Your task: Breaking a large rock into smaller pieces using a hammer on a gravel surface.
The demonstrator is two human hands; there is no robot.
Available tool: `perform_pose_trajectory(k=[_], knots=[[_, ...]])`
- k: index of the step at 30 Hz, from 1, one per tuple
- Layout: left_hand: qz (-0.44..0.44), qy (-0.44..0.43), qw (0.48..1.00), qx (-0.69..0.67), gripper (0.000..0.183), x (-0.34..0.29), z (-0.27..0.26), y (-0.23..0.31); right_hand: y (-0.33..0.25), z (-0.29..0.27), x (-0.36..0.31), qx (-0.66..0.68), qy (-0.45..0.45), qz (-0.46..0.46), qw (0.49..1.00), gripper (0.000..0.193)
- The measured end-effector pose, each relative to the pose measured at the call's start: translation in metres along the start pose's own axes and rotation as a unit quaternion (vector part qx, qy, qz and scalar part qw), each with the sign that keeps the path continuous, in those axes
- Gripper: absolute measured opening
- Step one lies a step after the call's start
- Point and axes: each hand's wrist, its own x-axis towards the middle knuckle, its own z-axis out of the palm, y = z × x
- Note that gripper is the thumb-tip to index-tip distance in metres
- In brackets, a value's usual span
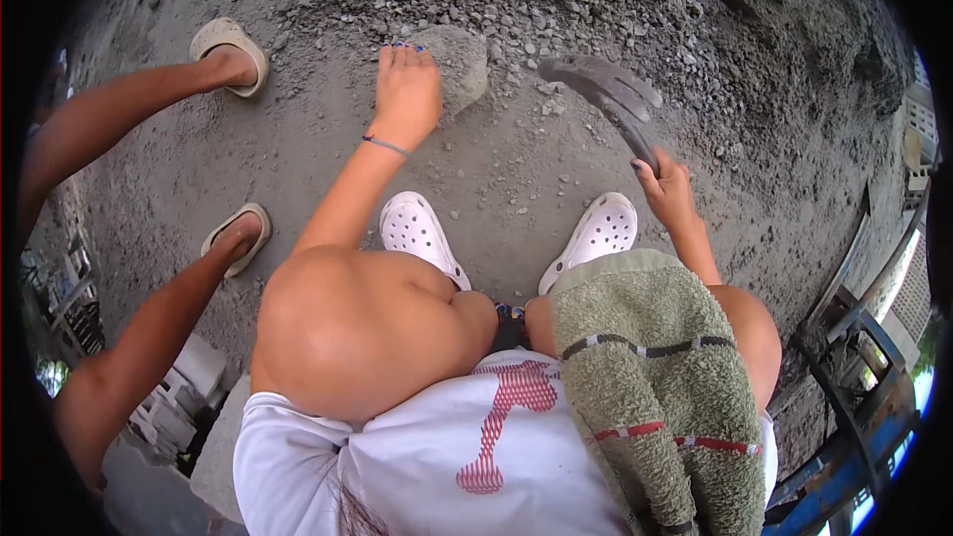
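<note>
My right hand (667, 187) is wrapped round the handle of a dark hammer (623, 114). Its head is raised and smeared by motion, above the gravel to the right of a flat grey stone (459, 67). At that stone's left edge is my left hand (407, 89), with blue nails and a thin band on the wrist. Its fingers are bent and close together, pointing away from me. The palm side is hidden, so I cannot tell what lies under them.
Loose gravel (526, 10) spreads across the far ground, rising into a grey heap at the right. My white clogs (421, 234) stand on the dirt below the stone. Another person's legs and beige clogs (238, 52) are at the left. A green towel (650, 337) lies over my right thigh.
</note>
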Motion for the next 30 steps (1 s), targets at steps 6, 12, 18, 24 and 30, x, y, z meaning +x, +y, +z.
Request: perform_pose_trajectory(k=[6,12,18,24,30], knots=[[0.015,0.006,1.0,-0.012,0.038,0.003,0.004,0.005,0.018,0.032,0.02,-0.002,-0.047,0.097,0.994,0.043],[0.001,0.01,0.999,-0.039,0.038,-0.003,0.0,0.002,-0.044,0.022,0.036,0.145,0.007,0.029,0.989,0.036],[-0.008,-0.035,0.999,0.032,0.057,0.0,0.003,0.004,-0.03,0.053,0.044,-0.043,-0.019,0.023,0.999,0.039],[0.001,0.008,0.999,-0.032,0.04,-0.001,0.003,0.001,-0.055,0.017,0.046,0.031,-0.036,0.049,0.998,0.04],[-0.005,-0.01,0.999,-0.032,0.041,-0.002,-0.002,0.002,-0.072,0.01,0.039,0.101,0.065,-0.114,0.986,0.034]])
